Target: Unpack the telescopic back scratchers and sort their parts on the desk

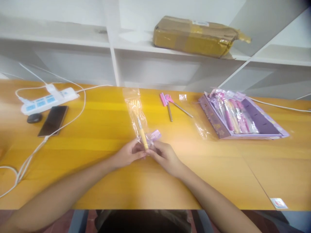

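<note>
- okay so both hands are together over the middle of the orange-yellow desk [155, 187], thumbs almost meeting
- left hand [127, 153] is closed around the near end of a yellow-handled utensil [143, 137], gripping it from the left side
- right hand [167, 157] is pinched on that same end from the right, thumb right by the handle tip
- the utensil points away from the person, a bit tilted to the left, with a short metal shaft and a pale yellow head that's kinda blurry
- the head end sits inside a clear plastic bag [132, 94] whose far end reaches toward the back edge of the desk; can't really tell if the whole handle is inside too
- little purple label [155, 135] sticks up just above the right hand
- further back, slightly right, there's a pink handle piece [163, 99] next to a pink-topped metal rod [182, 110], plus a tiny packet [182, 97] near them
- a crinkly clear wrapper [202, 129] lies beside the open purple box [264, 119], which holds a bunch of bagged pink and yellow items [236, 116]
- far left: power strip [43, 102] with cables, black mouse [34, 118], dark phone [52, 121]
- taped brown parcel [194, 37] up on the white shelf [136, 48]
</note>
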The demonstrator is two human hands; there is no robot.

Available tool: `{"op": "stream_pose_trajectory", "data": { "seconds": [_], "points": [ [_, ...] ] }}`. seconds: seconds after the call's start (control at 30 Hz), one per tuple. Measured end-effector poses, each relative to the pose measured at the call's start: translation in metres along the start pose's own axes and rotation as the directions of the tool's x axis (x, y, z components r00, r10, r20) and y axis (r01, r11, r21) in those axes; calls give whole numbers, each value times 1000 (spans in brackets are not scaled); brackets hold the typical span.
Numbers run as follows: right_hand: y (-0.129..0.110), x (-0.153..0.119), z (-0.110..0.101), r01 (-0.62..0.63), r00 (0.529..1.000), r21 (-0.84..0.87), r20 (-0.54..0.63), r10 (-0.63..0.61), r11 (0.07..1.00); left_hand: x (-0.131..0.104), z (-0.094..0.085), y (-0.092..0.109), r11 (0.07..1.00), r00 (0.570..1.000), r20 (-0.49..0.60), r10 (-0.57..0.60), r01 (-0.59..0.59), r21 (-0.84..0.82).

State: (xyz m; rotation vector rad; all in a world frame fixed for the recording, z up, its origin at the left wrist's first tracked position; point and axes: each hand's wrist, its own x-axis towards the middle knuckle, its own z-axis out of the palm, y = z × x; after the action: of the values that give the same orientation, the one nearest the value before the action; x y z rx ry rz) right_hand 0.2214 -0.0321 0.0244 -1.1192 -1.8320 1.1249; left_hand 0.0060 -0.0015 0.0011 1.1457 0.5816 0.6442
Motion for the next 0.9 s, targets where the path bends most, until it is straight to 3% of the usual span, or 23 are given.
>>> {"op": "stream_pose_trajectory", "data": {
  "seconds": [0.13, 0.37, 0.7, 0.9],
  "points": [
    [1, 0, -3, -19, 999, 20, -26, 19, 1000, 0, -2, -5, 998, 1000, -16, -15, 16, 66],
    [1, 0, -2, -21, 1000, 58, -19, 22, 998, 0, -3, -10, 999, 999, -11, -32, 32, 28],
    [-9, 1, -8, 6, 998, 117, 59, -13, 993, 1, -4, 0, 1000, 997, 73, 13, -13, 0],
    [-10, 2, -4, 15, 998, 133, 53, -22, 991, -1, -4, -2, 999, 997, 66, 42, -43, 21]
  ]
}}
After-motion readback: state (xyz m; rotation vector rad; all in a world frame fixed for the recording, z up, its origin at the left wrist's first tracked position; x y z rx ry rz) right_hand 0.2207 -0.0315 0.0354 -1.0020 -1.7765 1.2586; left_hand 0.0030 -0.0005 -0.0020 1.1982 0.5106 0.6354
